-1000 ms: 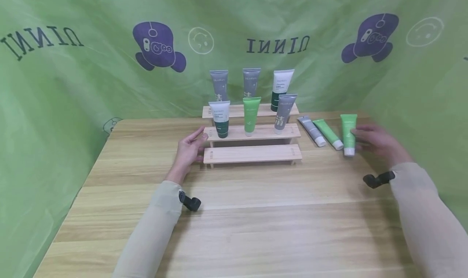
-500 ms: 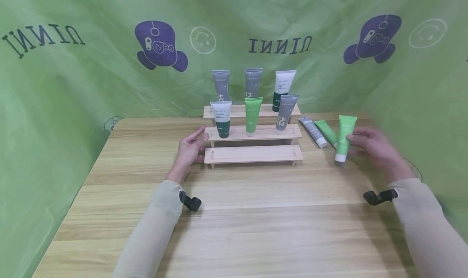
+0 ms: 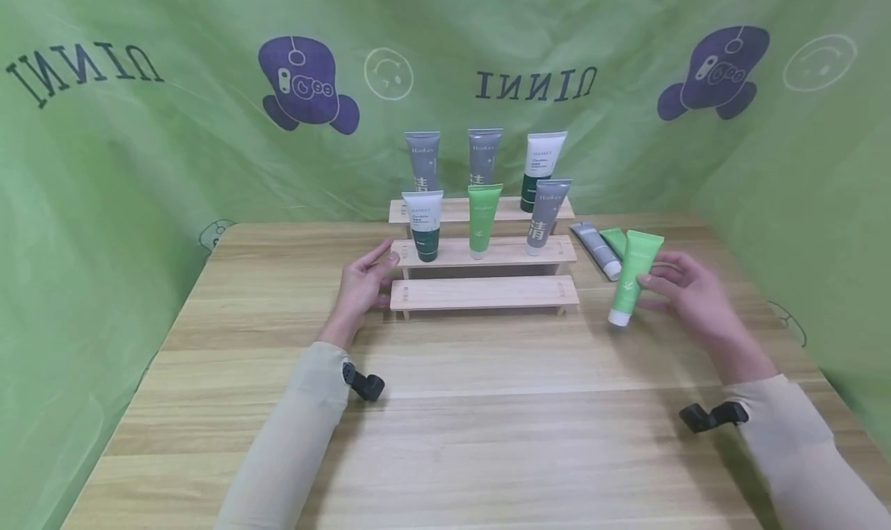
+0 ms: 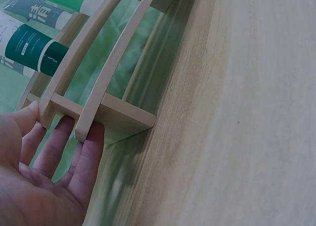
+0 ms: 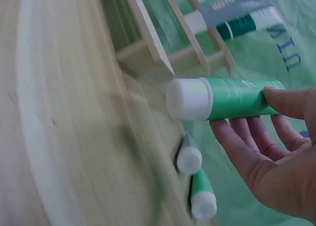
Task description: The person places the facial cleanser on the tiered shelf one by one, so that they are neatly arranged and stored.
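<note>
My right hand [image 3: 689,294] holds a green squeeze tube [image 3: 636,271] by its upper part, thumb on the front and fingers behind, white cap [image 5: 190,100] down and tilted, above the table right of the rack. My left hand [image 3: 358,286] grips the left end of a three-step wooden display rack [image 3: 483,292]; in the left wrist view its thumb is at the middle step's end, with fingertips under the steps. On the middle step stand a white-and-dark-green tube [image 3: 425,220], a green tube [image 3: 483,220] and a grey tube [image 3: 547,214]. The lowest step is bare.
On the top step stand two grey tubes [image 3: 423,159] and a white-and-dark-green tube [image 3: 541,166]. Right of the rack lie a grey tube [image 3: 595,249] and another green tube [image 3: 614,240], partly hidden behind the held one. A green printed cloth [image 3: 445,19] hangs behind the wooden table [image 3: 487,437].
My right hand has lifted the green tube from the table's right side and carried it left and nearer, tilting it. My left hand has stayed at the rack's end.
</note>
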Motion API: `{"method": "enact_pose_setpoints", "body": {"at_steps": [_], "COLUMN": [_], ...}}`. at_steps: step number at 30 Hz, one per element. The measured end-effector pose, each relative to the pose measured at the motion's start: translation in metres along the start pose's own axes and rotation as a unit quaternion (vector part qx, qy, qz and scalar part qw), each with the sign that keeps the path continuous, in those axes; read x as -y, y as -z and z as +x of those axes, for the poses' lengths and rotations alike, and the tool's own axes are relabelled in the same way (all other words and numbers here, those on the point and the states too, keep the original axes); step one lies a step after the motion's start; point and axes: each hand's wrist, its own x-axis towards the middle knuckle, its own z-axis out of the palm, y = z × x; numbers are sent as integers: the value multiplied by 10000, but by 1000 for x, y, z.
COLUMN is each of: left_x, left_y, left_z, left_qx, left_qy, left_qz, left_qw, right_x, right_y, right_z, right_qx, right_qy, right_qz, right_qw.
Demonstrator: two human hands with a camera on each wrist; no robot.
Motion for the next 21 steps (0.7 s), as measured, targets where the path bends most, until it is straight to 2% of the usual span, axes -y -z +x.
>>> {"method": "enact_pose_setpoints", "body": {"at_steps": [10, 21], "left_x": [-2, -3], "left_y": [-1, -1], "left_z": [-1, -1], "left_qx": [48, 50], "left_qy": [0, 38], "left_qz": [-130, -97], "left_qw": [9999, 9999], "right_x": [0, 9], "right_y": [-53, -107], "right_z": [-12, -16], "right_qx": [375, 659], "right_qy": [560, 696], "right_qz": [31, -672], "right_qw": [9977, 9931]}}
